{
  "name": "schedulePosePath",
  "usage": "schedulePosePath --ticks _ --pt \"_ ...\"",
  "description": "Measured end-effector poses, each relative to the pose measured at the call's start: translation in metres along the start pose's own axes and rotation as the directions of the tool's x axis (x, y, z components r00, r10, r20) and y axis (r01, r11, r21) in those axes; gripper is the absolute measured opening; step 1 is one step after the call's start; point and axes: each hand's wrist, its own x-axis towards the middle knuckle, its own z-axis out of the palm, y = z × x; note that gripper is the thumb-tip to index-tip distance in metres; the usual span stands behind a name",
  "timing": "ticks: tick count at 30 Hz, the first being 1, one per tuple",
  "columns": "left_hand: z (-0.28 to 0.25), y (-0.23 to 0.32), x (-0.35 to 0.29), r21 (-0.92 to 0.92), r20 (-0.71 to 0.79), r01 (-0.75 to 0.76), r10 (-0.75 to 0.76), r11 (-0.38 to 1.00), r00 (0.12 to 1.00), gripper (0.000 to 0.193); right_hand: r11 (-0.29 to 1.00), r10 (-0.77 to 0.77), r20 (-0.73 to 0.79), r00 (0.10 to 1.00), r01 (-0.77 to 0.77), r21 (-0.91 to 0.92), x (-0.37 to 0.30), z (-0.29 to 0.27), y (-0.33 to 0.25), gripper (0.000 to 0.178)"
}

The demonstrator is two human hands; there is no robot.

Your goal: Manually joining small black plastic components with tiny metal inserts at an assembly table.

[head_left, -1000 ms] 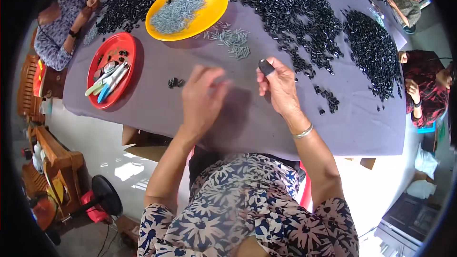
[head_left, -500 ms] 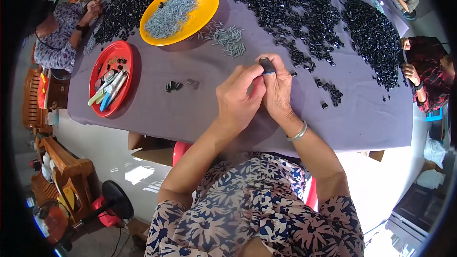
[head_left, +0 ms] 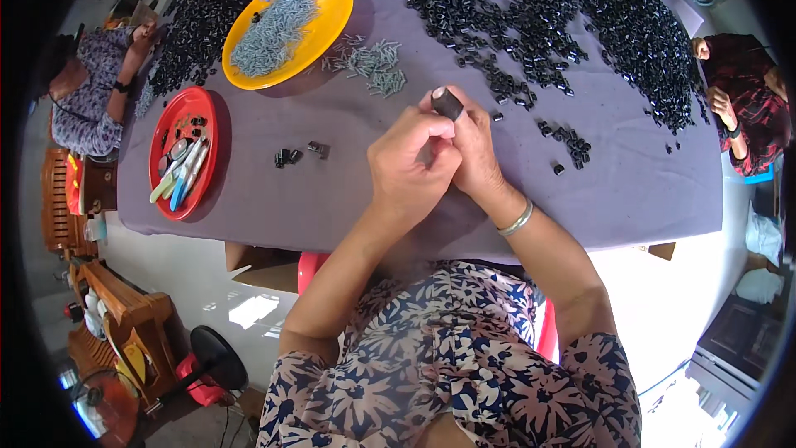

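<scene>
My left hand [head_left: 408,162] and my right hand [head_left: 479,151] are pressed together above the table. Both have their fingers curled in, and anything pinched between them is too hidden to make out. A dark wrap [head_left: 448,104] circles the right thumb, leaving its tip bare. Just beyond the hands lies a loose heap of small grey pins [head_left: 377,66]. Small black tube-like pieces [head_left: 568,145] are scattered to the right of my right hand. Several more dark little pieces [head_left: 288,157] rest on the cloth at the left.
A yellow plate [head_left: 336,21] of grey pins stands at far left, near a red tray [head_left: 211,137] holding knife-like tools [head_left: 184,170]. Large heaps of black pieces [head_left: 489,8] spread over the purple-grey tablecloth [head_left: 332,199]. Other people sit at the left and right sides.
The view has shifted slightly, so the table things sit a little differently. My hands stay together; the wrapped thumb has turned, showing its bare tip.
</scene>
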Motion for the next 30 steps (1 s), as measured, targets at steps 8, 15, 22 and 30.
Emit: schedulePosePath --ticks 8,15,22,30 --pt "-0.013 0.011 0.007 0.075 0.137 -0.163 0.152 0.984 0.979 0.03 0.992 0.076 0.221 0.972 -0.052 -0.112 0.008 -0.008 -0.008 0.044" --pt "-0.051 0.008 -0.03 0.052 0.204 -0.092 0.08 0.994 0.976 0.036 0.894 -0.048 0.372 0.927 0.206 -0.397 -0.037 -0.023 -0.045 0.082" --pt "-0.058 -0.017 -0.046 0.087 0.165 0.234 -0.246 0.968 0.955 0.033 0.612 -0.191 0.155 0.969 0.241 -0.753 -0.086 -0.11 -0.087 0.051" --pt "-0.056 -0.028 -0.049 0.062 0.171 0.306 -0.312 0.95 0.935 0.03 0.501 -0.203 0.026 0.979 0.127 -0.856 -0.058 -0.155 -0.103 0.017"
